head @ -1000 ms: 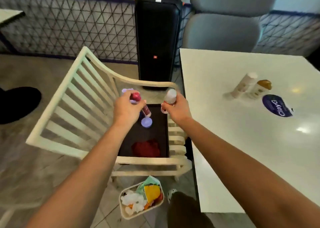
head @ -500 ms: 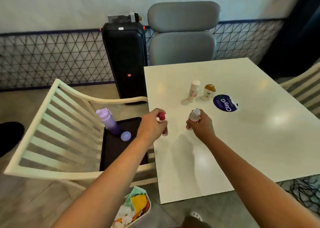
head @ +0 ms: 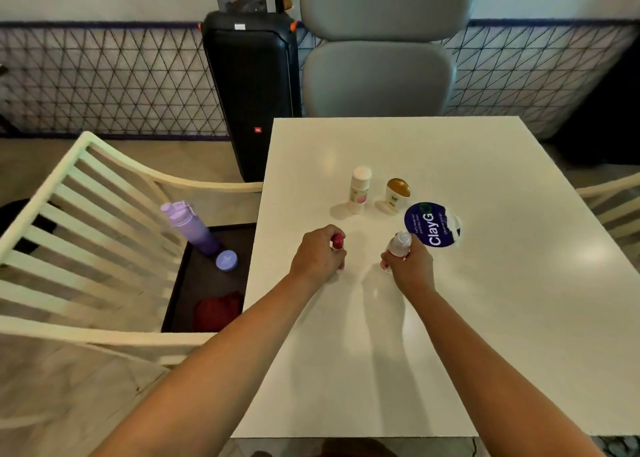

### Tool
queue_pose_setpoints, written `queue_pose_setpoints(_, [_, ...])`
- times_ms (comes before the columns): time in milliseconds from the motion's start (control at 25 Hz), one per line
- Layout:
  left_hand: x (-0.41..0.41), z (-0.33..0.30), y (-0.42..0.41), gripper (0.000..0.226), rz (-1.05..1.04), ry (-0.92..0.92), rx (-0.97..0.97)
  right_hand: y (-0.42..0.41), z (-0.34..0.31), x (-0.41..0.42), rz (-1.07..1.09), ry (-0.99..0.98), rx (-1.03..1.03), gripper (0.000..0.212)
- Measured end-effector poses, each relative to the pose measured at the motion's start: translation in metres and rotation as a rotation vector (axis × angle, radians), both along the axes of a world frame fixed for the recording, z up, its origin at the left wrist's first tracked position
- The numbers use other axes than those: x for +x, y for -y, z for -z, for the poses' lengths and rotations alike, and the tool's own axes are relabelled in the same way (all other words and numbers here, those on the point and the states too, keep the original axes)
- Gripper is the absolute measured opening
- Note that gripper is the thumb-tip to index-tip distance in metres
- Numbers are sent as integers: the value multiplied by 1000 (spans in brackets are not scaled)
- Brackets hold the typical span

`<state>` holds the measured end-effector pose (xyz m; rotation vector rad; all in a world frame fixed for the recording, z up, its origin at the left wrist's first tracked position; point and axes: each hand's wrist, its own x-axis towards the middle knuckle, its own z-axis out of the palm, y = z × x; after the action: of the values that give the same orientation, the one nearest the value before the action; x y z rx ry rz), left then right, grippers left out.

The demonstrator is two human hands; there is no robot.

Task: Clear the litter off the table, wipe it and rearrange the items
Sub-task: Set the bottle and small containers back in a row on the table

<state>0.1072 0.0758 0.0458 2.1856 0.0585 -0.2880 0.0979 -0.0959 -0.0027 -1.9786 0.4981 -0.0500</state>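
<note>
Both hands over the white table (head: 398,335), side by side, apart from each other. Left hand (head: 317,257) clamped around a small red-capped bottle (head: 338,242), only the cap and a sliver of the base show past the fingers; the base looks at or just above the tabletop, can't tell if it's touching. Right hand (head: 412,266) wrapped around a small clear bottle with a white cap (head: 399,245), cap sticking out above the thumb; same story, contact with the table unclear. Just beyond the right hand, nearly touching the clear bottle's cap: a round blue ClayGo sticker (head: 431,224) flat on the table. Farther out, ahead of the gap between the hands: a white tube-shaped bottle (head: 359,189) and a short gold-capped bottle (head: 396,195), both upright, near each other but not touching. Left of the left hand, off the table edge: cream slatted chair (head: 86,234) with a dark tray (head: 187,283) on its seat. On the tray: purple water bottle (head: 190,229) standing, leaning slightly in this view, a round purple lid (head: 227,260) just beside its base, and a red cloth (head: 218,309) at the near end. Far side beyond both hands: black speaker (head: 252,85) and a grey chair (head: 381,47).
</note>
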Motion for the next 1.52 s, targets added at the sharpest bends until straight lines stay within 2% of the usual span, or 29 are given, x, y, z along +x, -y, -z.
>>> queue_pose_setpoints(160, [12,16,16,22,-45,-5,53,11,8,18,-30,-7,12,35])
queue_pose_setpoints(400, [19,24,25,25,0,28,185,16,10,23,-114,16,-36,52])
queue_pose_setpoints(560, [15,28,24,24,48,54,261,21,14,22,-106,-5,-35,82])
queue_pose_setpoints(640, [13,30,19,19,43,47,254,20,15,17,-50,-15,-27,89])
queue_pose_setpoints(760, [14,31,13,19,11,29,190,16,18,4,41,-32,9,81])
queue_pose_setpoints(920, [13,26,6,45,-8,27,191,12,21,-13,137,-67,19,62])
queue_pose_setpoints(1080, [3,19,-32,40,-20,64,165,-22,21,-40,170,-59,5,40])
queue_pose_setpoints(1240, [-24,23,-105,29,-86,104,116,-101,16,-65,35,11,19,28])
queue_pose_setpoints(1520, [-80,43,-254,23,-292,26,70,-239,2,-91,-296,56,-127,29])
